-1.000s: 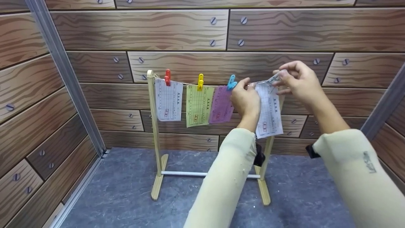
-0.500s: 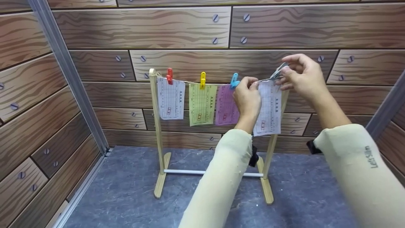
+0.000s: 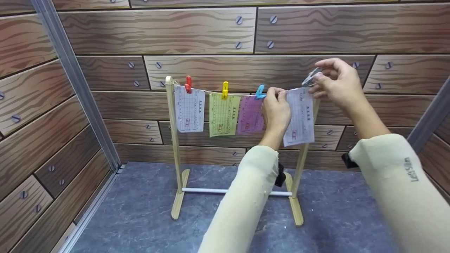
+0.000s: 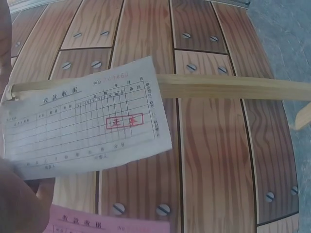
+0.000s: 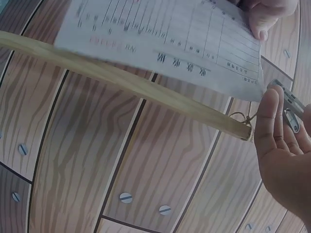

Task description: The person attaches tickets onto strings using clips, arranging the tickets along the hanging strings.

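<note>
My left hand pinches the top left corner of a white receipt slip at the string. The slip hangs down beside the rack's right post. My right hand holds a grey clothespin between thumb and fingers, just above the slip's top right corner. In the right wrist view the clothespin sits close to that corner; whether it touches the paper I cannot tell. The left wrist view has the slip with its red stamp, and a pink slip below it.
Along the string, a red clothespin holds a white slip, a yellow one a green slip, and a blue one the pink slip. The wooden rack stands on a grey surface before plank-patterned walls.
The grey clothespin has risen slightly off the string line in my right hand. The white slip's bottom has shifted up a little. My left hand stays at its corner.
</note>
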The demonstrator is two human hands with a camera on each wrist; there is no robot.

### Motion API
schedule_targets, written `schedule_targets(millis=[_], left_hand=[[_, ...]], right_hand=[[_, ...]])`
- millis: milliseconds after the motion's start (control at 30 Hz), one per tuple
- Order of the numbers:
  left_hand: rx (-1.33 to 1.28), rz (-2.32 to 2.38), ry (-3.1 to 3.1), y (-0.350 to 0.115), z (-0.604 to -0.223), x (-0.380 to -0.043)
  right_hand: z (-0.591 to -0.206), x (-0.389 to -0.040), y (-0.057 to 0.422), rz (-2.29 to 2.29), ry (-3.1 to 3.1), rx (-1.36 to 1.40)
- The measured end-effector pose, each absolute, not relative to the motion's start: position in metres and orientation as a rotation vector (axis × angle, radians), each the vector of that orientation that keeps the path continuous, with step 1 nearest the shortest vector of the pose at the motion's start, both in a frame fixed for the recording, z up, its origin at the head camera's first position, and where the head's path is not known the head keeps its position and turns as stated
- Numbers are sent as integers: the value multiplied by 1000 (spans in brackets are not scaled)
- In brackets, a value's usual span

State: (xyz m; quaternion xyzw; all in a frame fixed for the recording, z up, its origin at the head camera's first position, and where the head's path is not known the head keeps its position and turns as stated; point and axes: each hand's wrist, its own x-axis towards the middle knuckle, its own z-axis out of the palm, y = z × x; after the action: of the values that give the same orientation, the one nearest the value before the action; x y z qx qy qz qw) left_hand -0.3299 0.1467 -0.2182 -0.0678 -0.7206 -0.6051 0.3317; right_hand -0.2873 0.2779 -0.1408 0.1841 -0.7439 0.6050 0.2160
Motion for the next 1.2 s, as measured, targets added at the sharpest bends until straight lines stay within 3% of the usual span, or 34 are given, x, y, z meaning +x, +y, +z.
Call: schedule_targets(millis=[867,1200], left_hand=[[-134,-1633,-1939,153,-214,-326],[-129,-1610,-1999,148,-217,-328]], right_hand=[[-150,-303,247,612,-2216,428],[-150,-304,242,569,-2431,424]])
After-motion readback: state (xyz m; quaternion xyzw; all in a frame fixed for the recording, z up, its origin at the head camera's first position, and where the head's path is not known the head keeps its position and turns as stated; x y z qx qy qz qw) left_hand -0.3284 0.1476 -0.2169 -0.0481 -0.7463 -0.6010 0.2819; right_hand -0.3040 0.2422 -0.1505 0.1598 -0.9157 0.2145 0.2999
